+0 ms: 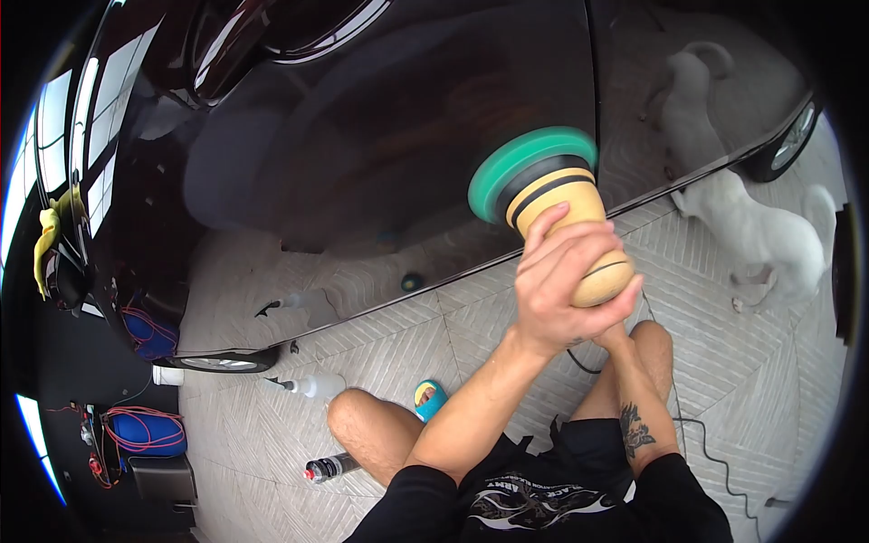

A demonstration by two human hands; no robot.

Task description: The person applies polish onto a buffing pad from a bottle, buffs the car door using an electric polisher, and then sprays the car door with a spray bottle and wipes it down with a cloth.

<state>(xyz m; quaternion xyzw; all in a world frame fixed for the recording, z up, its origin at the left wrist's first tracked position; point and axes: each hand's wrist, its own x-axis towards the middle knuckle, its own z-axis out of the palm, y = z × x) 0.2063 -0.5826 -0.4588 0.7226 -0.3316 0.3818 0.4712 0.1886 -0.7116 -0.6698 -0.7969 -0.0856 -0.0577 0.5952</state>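
A polisher (566,195) with a yellow and black body and a round green pad (534,158) is held up against the dark, glossy car door (389,136). The pad's surface looks streaked, and its face is turned to the panel near the door seam. My left hand (566,281) is closed around the polisher's head, fingers over the top and thumb around the rounded end. Behind it, my right hand (615,337) is mostly hidden below the tool, and its fingers do not show. A dark cord (584,364) hangs beneath the hands.
A white dog (769,231) stands at right, close to the car's sill. On the tiled floor lie a spray bottle (317,386) and a dark bottle with a red cap (330,468). A cord (724,462) trails at lower right; a blue tank (149,433) with red hose is at left.
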